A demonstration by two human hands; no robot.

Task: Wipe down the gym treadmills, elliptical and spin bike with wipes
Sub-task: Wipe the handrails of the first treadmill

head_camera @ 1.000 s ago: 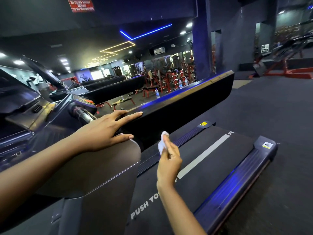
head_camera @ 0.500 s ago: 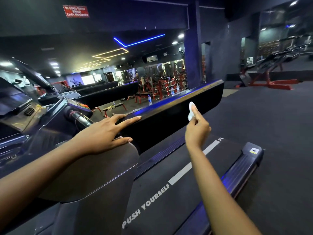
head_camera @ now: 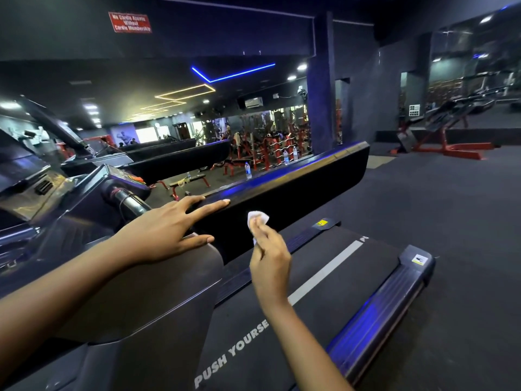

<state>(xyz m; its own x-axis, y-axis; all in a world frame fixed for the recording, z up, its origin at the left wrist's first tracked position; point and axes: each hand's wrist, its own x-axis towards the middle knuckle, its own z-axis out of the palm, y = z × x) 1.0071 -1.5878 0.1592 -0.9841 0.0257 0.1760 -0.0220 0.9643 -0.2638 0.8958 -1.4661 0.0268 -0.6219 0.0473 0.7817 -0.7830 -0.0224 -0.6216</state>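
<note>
right hand swept back along treadmill side rail from its far end. Its fingers pinch the wipe, now just beside left hand, whose flat, spread fingers rest on the rail top. Likely a return stroke; rail nearly covered.

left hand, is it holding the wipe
No, the left hand rests flat on the treadmill rail, while the right hand pinches the wipe.
</note>
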